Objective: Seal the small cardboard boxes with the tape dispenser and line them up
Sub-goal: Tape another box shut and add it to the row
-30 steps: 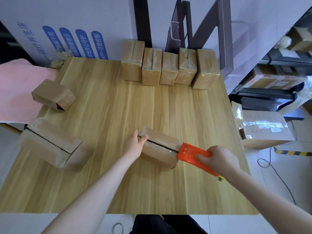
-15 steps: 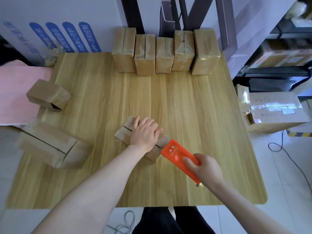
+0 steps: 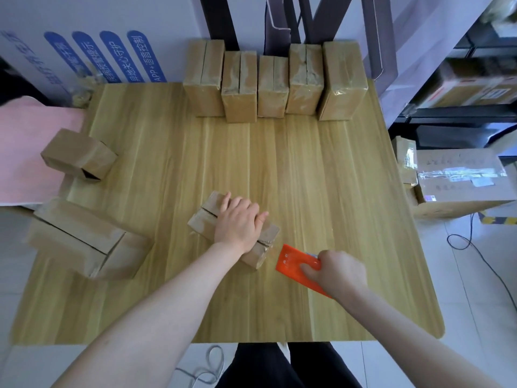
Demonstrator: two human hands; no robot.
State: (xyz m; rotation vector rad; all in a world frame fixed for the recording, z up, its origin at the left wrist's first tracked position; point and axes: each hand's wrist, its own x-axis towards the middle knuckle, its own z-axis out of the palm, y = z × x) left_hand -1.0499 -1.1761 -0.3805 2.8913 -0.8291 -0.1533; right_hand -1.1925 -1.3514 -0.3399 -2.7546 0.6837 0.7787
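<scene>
Since half a second ago the orange plastic tape dispenser (image 3: 293, 261) has come off the near-right end of the small brown cardboard box (image 3: 204, 219) and now stands just beside it, apart. The right hand (image 3: 340, 271) grips the dispenser with curled fingers. The left hand (image 3: 237, 224) lies flat on the box top, fingers straight, pressing it onto the light wooden table (image 3: 307, 163). The long axis of the box runs from far-left to near-right, and the dispenser sits on the continuation of this line. I judge the left hand, already on the box, is the nearer one to move it.
</scene>
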